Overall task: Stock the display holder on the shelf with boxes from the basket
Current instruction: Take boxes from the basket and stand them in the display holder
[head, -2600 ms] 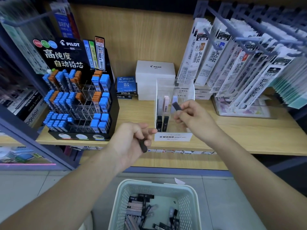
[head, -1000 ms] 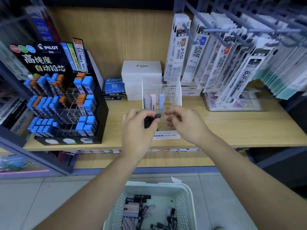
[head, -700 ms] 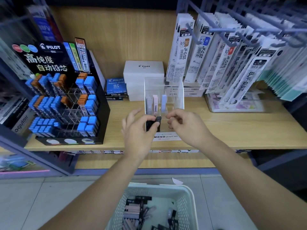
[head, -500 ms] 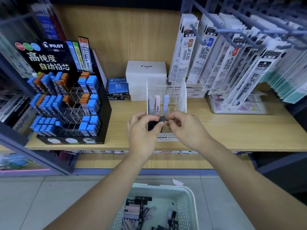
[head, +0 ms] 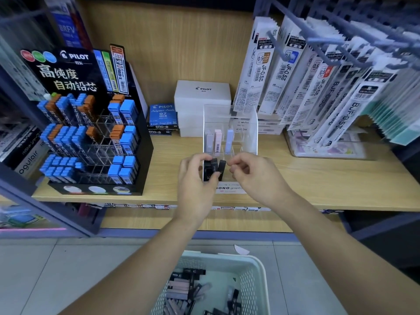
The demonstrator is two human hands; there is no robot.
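The clear display holder (head: 250, 123) stands on the wooden shelf (head: 329, 185), near its front edge; its back row holds three upright pastel boxes (head: 218, 139), one pale grey, one pink and one lilac, set side by side. In the front row stand black boxes (head: 221, 167), upright and touching one another. The left hand (head: 195, 178) pinches the leftmost of them, fingers curled over the top and thumb pressed against the front face; it hides the holder's front left corner. The right hand (head: 254, 176) sits just beside the rightmost black box with fingers curled inward and nothing visible between them; whether a fingertip touches the box cannot be told; this hand covers the holder's front right corner and part of the white label (head: 229, 188) at its foot.

Below, on the tiled floor, the pale green basket (head: 258, 278) holds a loose heap of more boxes (head: 181, 289), black, grey and pinkish, lying flat and crossed.

To the left of the holder stands a black Pilot lead rack (head: 95, 87) filled with blue and orange cases; behind the holder are stacked white Pilot cartons (head: 202, 94) and a blue lead box (head: 162, 114). Hanging refill packs (head: 295, 76) crowd in from the right, their lower ends overlapping the holder's back right corner; a clear tray (head: 329, 151) lies beneath them.
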